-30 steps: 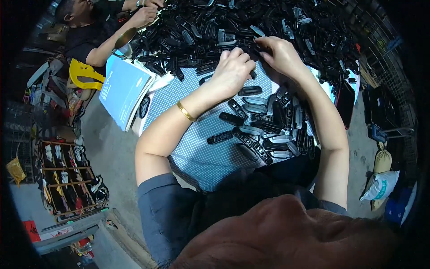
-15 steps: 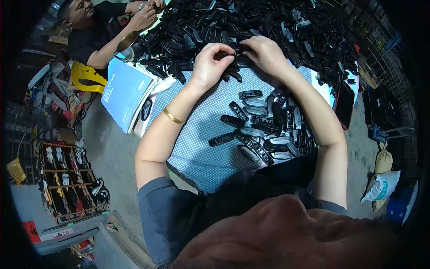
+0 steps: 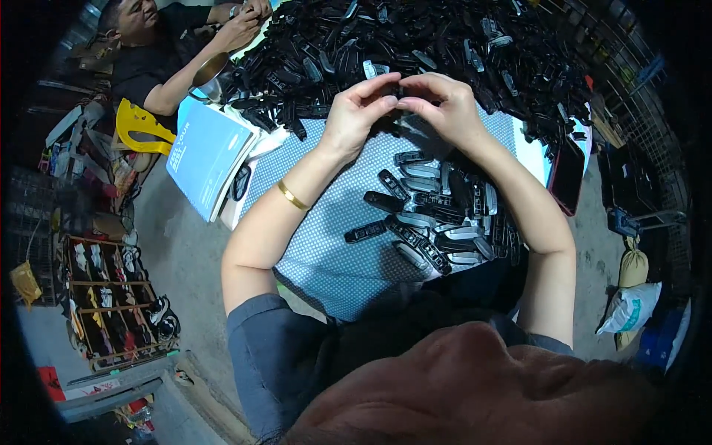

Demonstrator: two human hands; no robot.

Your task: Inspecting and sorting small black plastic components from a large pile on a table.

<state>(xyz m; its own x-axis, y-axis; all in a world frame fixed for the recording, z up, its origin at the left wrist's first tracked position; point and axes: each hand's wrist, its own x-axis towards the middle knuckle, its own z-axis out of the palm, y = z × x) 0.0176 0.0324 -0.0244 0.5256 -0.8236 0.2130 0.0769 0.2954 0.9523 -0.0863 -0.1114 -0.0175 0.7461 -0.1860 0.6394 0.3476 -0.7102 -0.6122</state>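
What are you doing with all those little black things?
A person sits at a table covered with a dotted cloth. Both hands meet above it: the left hand and the right hand pinch one small black part between their fingers. Just below lie sorted black parts in rough rows, and beyond the hands is a big heap of black parts. A blue booklet lies at the table's left edge. Another person works at the far left corner.
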